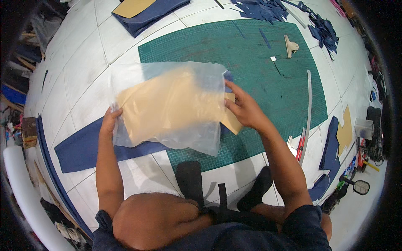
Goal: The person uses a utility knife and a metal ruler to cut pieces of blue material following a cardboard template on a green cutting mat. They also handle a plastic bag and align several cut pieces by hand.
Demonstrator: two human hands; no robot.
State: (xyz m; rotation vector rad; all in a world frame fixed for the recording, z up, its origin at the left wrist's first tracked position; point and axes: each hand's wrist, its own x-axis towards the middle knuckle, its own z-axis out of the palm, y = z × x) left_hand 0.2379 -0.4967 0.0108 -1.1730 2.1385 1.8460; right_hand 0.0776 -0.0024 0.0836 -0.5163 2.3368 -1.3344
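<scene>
A clear plastic bag (209, 140) with tan card pieces (157, 108) showing through it is held up between my two hands. My left hand (110, 120) pinches the bag's left edge, thumb on top. My right hand (244, 104) is closed at the bag's right edge, on a tan card piece (231, 120) that sticks out past the plastic. Which layers its fingers grip is partly hidden. A long dark blue fabric piece (81, 149) lies on the floor below the bag, partly covered by it. Underneath spreads a green cutting mat (268, 138).
On the mat lie a bulldog clip (289, 47) and a steel ruler (309, 100), with a red cutter (300, 144) beside the ruler. Blue fabric scraps (266, 9) lie at the far side. Folded fabric (153, 16) sits far left, and a white roll (31, 201) is near left.
</scene>
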